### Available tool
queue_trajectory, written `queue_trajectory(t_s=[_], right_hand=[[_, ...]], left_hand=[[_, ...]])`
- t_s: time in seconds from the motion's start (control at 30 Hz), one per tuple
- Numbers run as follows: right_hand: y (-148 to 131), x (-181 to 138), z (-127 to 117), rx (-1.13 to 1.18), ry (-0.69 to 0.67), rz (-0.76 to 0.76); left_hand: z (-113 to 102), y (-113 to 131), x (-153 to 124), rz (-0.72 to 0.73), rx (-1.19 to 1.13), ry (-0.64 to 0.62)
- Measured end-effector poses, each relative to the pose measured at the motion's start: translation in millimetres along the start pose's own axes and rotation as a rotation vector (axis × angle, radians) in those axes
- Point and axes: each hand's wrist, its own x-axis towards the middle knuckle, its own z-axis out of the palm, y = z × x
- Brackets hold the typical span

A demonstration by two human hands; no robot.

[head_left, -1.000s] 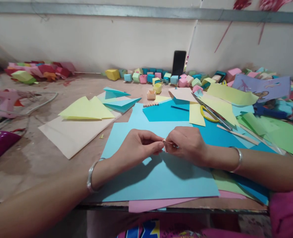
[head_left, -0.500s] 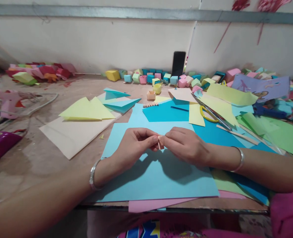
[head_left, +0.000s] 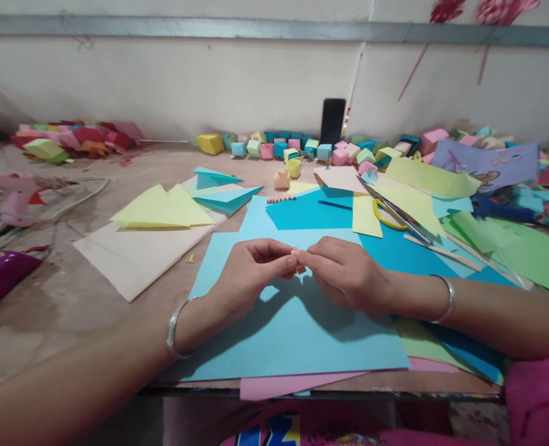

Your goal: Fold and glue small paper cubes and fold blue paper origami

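Observation:
Between my fingertips is a small peach paper piece (head_left: 301,269), folded and mostly covered by the fingers. My left hand (head_left: 260,266) pinches it from the left, thumb toward me. From the other side my right hand (head_left: 343,269) presses on it with thumb and forefinger, the other fingers curled in. Both hands hover over a light blue paper sheet (head_left: 293,347). Beyond them lie a zigzag-cut peach paper strip (head_left: 281,199) and a small open peach paper box (head_left: 282,180). A pale yellow paper box (head_left: 293,167) stands just behind that.
Yellow-handled scissors (head_left: 388,215) lie on papers at the right. Several small paper boxes (head_left: 281,148) line the wall beside an upright phone (head_left: 333,121). At left are a pink glue gun (head_left: 18,192) with its cord and folded yellow paper (head_left: 158,209).
My right fingertips have shifted slightly left and over the peach piece, so less of it shows. The view has tilted a little; everything else stays put.

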Motion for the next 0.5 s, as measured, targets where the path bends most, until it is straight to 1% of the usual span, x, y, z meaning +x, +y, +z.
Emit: queue_trajectory(t_s=[0.07, 0.13, 0.23, 0.3, 0.4, 0.5], right_hand=[[0, 1, 0, 0.124, -0.036, 0.096], [0, 3, 1, 0.193, -0.046, 0.189], [1, 3, 2, 0.109, -0.047, 0.273], [2, 4, 1, 0.003, -0.122, 0.257], [1, 6, -3, -0.116, -0.252, 0.168], [1, 8, -7, -0.152, -0.330, 0.106]], left_hand=[[0, -2, 1, 0.011, 0.067, 0.004], [0, -2, 1, 0.047, 0.146, 0.017], [3, 1, -2, 0.143, 0.265, 0.043], [5, 3, -4, 0.205, 0.328, 0.055], [6, 5, -7, 0.274, 0.453, 0.036], [6, 5, -11, 0.363, 0.602, -0.012]])
